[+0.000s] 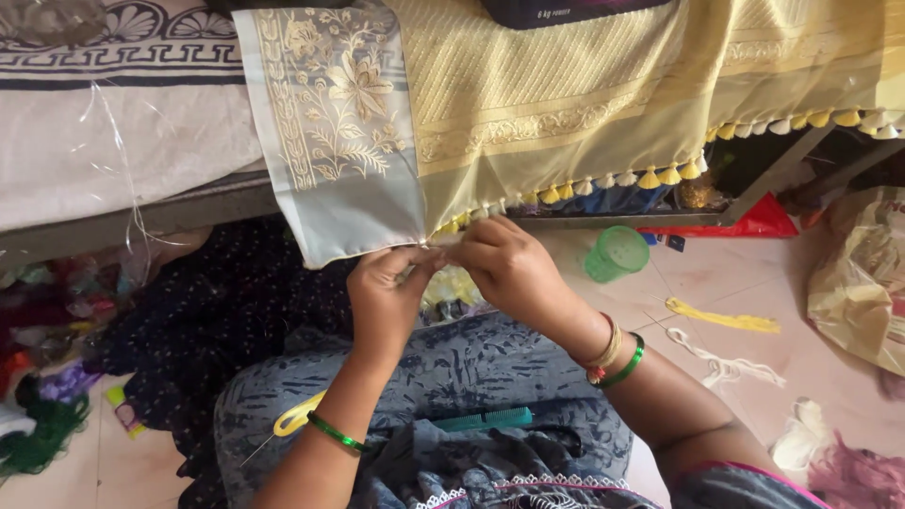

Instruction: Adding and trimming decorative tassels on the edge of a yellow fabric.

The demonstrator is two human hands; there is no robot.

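Observation:
A pale yellow cloth [547,85] with an embroidered grey-white end panel [330,123] hangs over a bed edge. A row of yellow and white tassels [650,176] runs along its lower hem. My left hand [385,292] and my right hand [509,269] meet at the hem corner, both pinching the cloth edge and thread where the tassel row ends. Each wrist wears green bangles. On my lap lie a teal comb [490,418] and a yellow-handled tool [297,417].
A green plastic cup [617,253] stands on the tiled floor to the right. Yellow thread [721,319] and white thread [721,363] lie near it. A crinkled plastic bag [863,283] sits far right. Coloured thread bundles [42,415] pile up at left beside dark dotted cloth [236,311].

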